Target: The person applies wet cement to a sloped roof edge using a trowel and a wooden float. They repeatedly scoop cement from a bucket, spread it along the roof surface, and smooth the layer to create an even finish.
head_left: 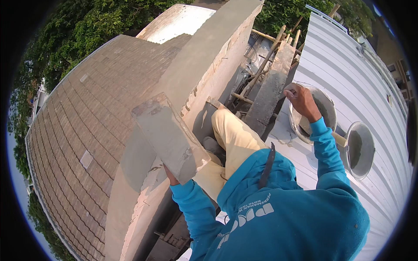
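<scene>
My left hand (171,175) grips a rectangular board (167,137) from beneath, most of its fingers hidden by it. Grey wet mortar coats the board's face, and its near corner is smeared. My right hand (303,102) is closed above the rim of a large bucket (332,114) with grey mortar inside. Whatever those curled fingers hold, if anything, cannot be made out. A pale flat piece (301,122) shows inside the bucket below the hand. Beside it, a light wooden handle (339,139) sticks out toward a second bucket (372,150).
A wall top (191,56) with fresh grey plaster runs past my left side, its edge rough. Brown roof tiles (87,117) slope away beyond it. Bamboo poles (263,65) and a mortar-stained plank (272,87) lie ahead. White corrugated roofing (344,74) bears the buckets.
</scene>
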### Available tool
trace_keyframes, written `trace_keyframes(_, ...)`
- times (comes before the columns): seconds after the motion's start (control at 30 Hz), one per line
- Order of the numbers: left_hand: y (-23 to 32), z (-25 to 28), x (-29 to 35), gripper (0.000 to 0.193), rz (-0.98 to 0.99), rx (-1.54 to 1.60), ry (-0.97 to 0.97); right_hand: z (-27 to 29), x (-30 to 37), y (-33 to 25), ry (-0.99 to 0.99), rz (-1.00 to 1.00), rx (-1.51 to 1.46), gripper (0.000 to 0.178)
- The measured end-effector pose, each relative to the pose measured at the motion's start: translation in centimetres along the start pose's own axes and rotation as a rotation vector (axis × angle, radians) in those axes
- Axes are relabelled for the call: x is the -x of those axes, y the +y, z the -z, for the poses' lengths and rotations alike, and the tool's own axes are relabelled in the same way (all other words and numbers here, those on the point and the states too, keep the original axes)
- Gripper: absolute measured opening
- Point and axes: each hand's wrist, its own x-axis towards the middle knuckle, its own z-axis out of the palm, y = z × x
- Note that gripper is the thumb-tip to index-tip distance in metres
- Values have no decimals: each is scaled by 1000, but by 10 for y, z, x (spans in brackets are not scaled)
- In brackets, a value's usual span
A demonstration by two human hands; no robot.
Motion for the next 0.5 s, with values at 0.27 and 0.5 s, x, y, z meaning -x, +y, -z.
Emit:
trace_keyframes(0.27,-75,-113,-40,51,204,-376,-374,88,136,92,-210,-456,613,41)
trace_keyframes(0.5,-160,-183,-27,47,238,-477,-589,87,157,107,-364,-526,585,43)
